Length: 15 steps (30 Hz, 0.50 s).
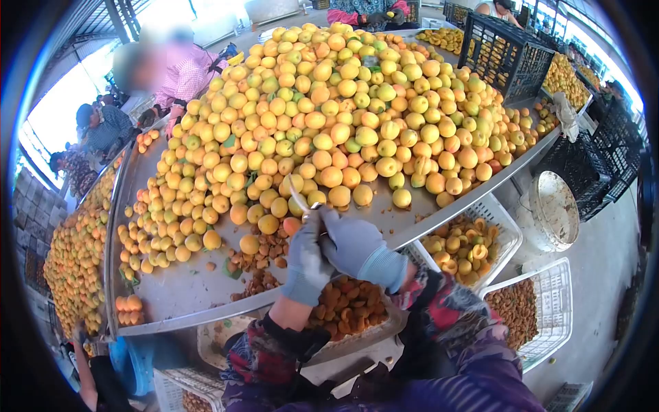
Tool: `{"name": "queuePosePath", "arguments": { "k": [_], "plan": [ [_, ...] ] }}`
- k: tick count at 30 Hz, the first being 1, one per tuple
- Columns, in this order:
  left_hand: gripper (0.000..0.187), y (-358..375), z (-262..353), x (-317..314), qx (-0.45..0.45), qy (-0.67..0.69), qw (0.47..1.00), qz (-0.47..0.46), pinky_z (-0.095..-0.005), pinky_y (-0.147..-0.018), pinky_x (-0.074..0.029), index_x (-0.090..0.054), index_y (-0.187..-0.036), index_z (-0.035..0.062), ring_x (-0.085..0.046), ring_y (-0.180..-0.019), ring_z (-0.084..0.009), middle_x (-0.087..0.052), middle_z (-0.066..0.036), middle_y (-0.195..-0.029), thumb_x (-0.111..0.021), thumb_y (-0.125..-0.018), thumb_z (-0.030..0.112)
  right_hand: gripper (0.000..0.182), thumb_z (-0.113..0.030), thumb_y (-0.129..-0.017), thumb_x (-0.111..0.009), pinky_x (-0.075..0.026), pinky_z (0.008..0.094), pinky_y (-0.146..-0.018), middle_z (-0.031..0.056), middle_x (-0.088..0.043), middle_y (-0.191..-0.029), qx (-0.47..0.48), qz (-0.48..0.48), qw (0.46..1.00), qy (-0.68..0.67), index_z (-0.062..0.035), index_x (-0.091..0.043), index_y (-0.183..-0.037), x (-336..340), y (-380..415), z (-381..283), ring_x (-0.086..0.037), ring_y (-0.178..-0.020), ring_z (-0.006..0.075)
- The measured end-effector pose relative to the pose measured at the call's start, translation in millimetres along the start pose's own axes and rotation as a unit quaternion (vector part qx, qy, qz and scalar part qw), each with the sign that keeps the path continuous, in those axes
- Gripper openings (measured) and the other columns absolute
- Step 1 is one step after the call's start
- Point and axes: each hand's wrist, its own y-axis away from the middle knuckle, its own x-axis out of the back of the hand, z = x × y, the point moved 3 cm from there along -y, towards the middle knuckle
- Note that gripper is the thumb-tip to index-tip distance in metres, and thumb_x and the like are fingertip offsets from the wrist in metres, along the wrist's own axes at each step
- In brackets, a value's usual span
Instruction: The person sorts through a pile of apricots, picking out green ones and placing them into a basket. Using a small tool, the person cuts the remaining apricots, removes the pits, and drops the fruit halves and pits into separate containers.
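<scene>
- Head view looks down on a metal tabletop (185,292) heaped with a big pile of apricots (343,103), yellow and orange, some green.
- Left hand (307,261), in a grey glove, is curled closed around one apricot (292,224) at the near edge of the pile; only an orange bit of the fruit peeks above the fingers.
- Right hand (357,247), gloved too, is closed on a small knife (299,195), whose thin pale blade sticks up and away toward the pile, just above the held fruit.
- Both hands touch, right over the tabletop's near rim.
- Just left of the hands lies a scatter of brown pits (264,254) on the bare metal.
- Below the rim, a white crate of split halves (347,305) sits right under the hands; another crate of halves (461,248) is to the right, and a crate of pits (516,305) nearer and further right.
- My read: the step in hand is splitting this one fruit, blade about to meet flesh or just clear of it; I cannot tell which.
- Next move, as I judge it, calls for running the blade round the seam, twisting the halves apart, flicking the pit aside and dropping the halves into the crate below, with the thumb kept off the edge.
- Other people work at the far left side of the tabletop.
</scene>
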Motion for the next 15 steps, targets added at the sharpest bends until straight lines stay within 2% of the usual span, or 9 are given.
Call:
{"name": "queuePosePath", "arguments": {
  "k": [2, 4, 5, 6, 7, 9, 10, 11, 15],
  "plan": [
    [0.034, -16, 11, 7, 0.044, 0.110, 0.993, -0.005, -0.0348, -0.076, -0.052, -0.055, -0.110, 0.0059, -0.062, -0.084, -0.0194, -0.064, -0.007, -0.093, -0.050, -0.097, 0.037, 0.042, -0.037, -0.087, -0.054, -0.051, 0.0443, -0.073, 0.0204, -0.063, -0.090, 0.068, -0.094, 0.992, -0.044, -0.0048, -0.052, -0.114, 29, -9, -11, -0.063, -0.081, 0.0382],
    [0.034, -25, 18, 19, 0.012, 0.031, 0.999, -0.006, -0.0335, -0.073, -0.052, -0.056, -0.109, 0.0056, -0.062, -0.080, -0.0184, -0.064, -0.007, -0.092, -0.050, -0.097, 0.036, 0.040, -0.039, -0.086, -0.055, -0.051, 0.0438, -0.072, 0.0204, -0.064, -0.087, 0.113, 0.025, 0.986, 0.123, -0.0051, -0.058, -0.107, 52, -45, 18, -0.063, -0.082, 0.0376],
    [0.034, -28, 21, 25, -0.027, -0.051, 0.998, 0.000, -0.0322, -0.071, -0.052, -0.056, -0.109, 0.0052, -0.061, -0.076, -0.0175, -0.064, -0.007, -0.090, -0.049, -0.097, 0.036, 0.038, -0.040, -0.085, -0.056, -0.050, 0.0435, -0.073, 0.0195, -0.064, -0.086, 0.111, 0.048, 0.987, 0.109, -0.0056, -0.061, -0.101, 73, -73, 43, -0.063, -0.083, 0.0365],
    [0.037, -19, 22, 15, -0.038, -0.101, 0.994, 0.001, -0.0277, -0.062, -0.050, -0.058, -0.102, 0.0033, -0.057, -0.068, -0.0150, -0.062, -0.011, -0.089, -0.048, -0.097, 0.038, 0.036, -0.039, -0.084, -0.058, -0.050, 0.0434, -0.074, 0.0174, -0.065, -0.088, -0.037, 0.106, 0.989, 0.092, -0.0062, -0.063, -0.098, 107, -92, 44, -0.063, -0.084, 0.0346],
    [0.037, -19, 22, 17, -0.038, -0.097, 0.995, 0.001, -0.0277, -0.062, -0.050, -0.058, -0.102, 0.0033, -0.057, -0.068, -0.0150, -0.062, -0.011, -0.089, -0.048, -0.097, 0.038, 0.037, -0.038, -0.082, -0.061, -0.050, 0.0438, -0.074, 0.0165, -0.065, -0.087, -0.022, 0.159, 0.984, 0.073, -0.0060, -0.062, -0.100, 121, -117, 70, -0.064, -0.084, 0.0338],
    [0.033, -21, 18, 20, -0.025, -0.215, 0.975, -0.058, -0.0222, -0.055, -0.046, -0.060, -0.103, 0.0041, -0.056, -0.062, -0.0093, -0.064, -0.005, -0.087, -0.048, -0.098, 0.035, 0.044, -0.042, -0.081, -0.064, -0.049, 0.0416, -0.082, 0.0164, -0.066, -0.098, -0.070, 0.172, 0.975, 0.118, -0.0072, -0.061, -0.109, 134, -161, 108, -0.063, -0.097, 0.0319],
    [0.033, -25, 6, 17, -0.058, -0.158, 0.985, -0.038, -0.0193, -0.053, -0.043, -0.060, -0.102, 0.0039, -0.055, -0.063, -0.0066, -0.065, -0.005, -0.088, -0.046, -0.099, 0.033, 0.048, -0.044, -0.082, -0.063, -0.048, 0.0410, -0.087, 0.0154, -0.065, -0.106, -0.125, 0.112, 0.980, 0.108, -0.0077, -0.059, -0.114, 141, -181, 117, -0.061, -0.103, 0.0306],
    [0.033, -25, 6, 17, -0.058, -0.158, 0.985, -0.038, -0.0193, -0.053, -0.043, -0.060, -0.102, 0.0039, -0.055, -0.063, -0.0066, -0.065, -0.005, -0.088, -0.046, -0.099, 0.033, 0.048, -0.044, -0.082, -0.063, -0.048, 0.0410, -0.087, 0.0154, -0.065, -0.106, -0.125, 0.112, 0.980, 0.108, -0.0077, -0.059, -0.114, 143, -197, 123, -0.061, -0.103, 0.0306],
    [0.034, -24, 11, 21, -0.068, -0.209, 0.975, -0.030, -0.0197, -0.056, -0.044, -0.060, -0.103, 0.0026, -0.056, -0.064, -0.0066, -0.066, -0.006, -0.092, -0.044, -0.100, 0.032, 0.054, -0.046, -0.083, -0.061, -0.047, 0.0434, -0.089, 0.0169, -0.059, -0.118, -0.117, 0.206, 0.960, 0.151, -0.0079, -0.055, -0.121, 141, -246, 123, -0.058, -0.108, 0.0326]
  ]
}}
